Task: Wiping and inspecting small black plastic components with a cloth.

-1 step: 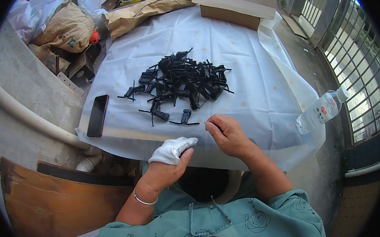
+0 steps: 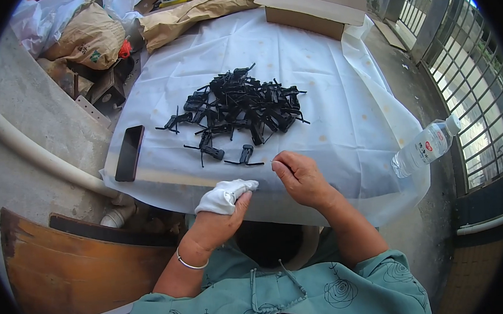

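Observation:
A white cloth or glove (image 2: pixel 221 197) covers the fingers of my left hand (image 2: pixel 218 220), with the bare thumb pressed against it. Whatever lies inside that closed grip is hidden. To the right, the thumb and fingers of my right hand (image 2: pixel 302 179) are pinched together above the near part of the table; a tiny thing seems to show at the fingertips, too small to name. Just beyond both hands lies a small black plastic part with thin arms (image 2: pixel 246 154). A similar black part (image 2: pixel 210 150) is left of it, in front of a heap of such parts (image 2: pixel 247 99).
White plastic sheeting (image 2: pixel 342 121) covers the table. A dark phone (image 2: pixel 129 154) lies at its left edge, a clear water bottle (image 2: pixel 426 147) at its right. An open cardboard box (image 2: pixel 306 22) and brown paper (image 2: pixel 195 18) sit at the far edge. A barred gate (image 2: pixel 471 83) stands right.
My left hand has shifted slightly to the left, and its thumb has moved in against the white covering. My right hand and the black parts stay in place.

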Demonstrator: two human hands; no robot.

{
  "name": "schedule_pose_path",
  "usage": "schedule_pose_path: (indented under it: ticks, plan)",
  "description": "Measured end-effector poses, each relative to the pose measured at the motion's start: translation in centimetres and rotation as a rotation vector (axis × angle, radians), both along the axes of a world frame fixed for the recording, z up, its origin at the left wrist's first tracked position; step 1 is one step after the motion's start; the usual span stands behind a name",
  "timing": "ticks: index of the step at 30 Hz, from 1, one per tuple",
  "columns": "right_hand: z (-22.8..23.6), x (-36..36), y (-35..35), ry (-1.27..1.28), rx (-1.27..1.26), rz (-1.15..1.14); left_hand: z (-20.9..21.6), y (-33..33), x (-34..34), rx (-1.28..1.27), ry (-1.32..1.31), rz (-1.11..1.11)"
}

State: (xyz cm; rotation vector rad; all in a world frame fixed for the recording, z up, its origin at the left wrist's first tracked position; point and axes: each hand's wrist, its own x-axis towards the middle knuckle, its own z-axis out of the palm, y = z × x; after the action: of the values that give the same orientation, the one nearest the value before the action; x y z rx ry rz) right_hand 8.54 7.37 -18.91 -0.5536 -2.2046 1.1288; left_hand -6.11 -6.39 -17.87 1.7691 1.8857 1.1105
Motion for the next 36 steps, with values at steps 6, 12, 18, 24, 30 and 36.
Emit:
schedule_pose_path:
  ticks: [6,12,18,24,30,36]
  plan:
    - [-1.1,-1.3,0.4,-0.105,0.191,-0.080,-0.6,0.0,0.2,-0.058,0.011,-0.226]
    - [-2.6,-2.3,0.8,-0.169,0.433,-0.095,-0.3,-0.2,-0.3,-0.175,-0.406,-0.209]
    - [-1.6,-1.3,-0.3,0.034,0.010,0.124,-2.2,0.1,-0.8,-0.091,-1.200,0.200]
    - [-0.2,-1.1,-1.7,-0.097,-0.077,0.190,-1.7,0.7,-0.7,0.008,-1.490,-0.055]
    - [-0.9,-0.6,-1.7,0.072,0.102,0.222,-1.2,0.3,0.2,0.063,-0.937,0.125]
    - [0.9,-0.7,-3.7,0.099,0.186,0.254,-2.1,0.4,1.3,0.144,-0.738,0.140]
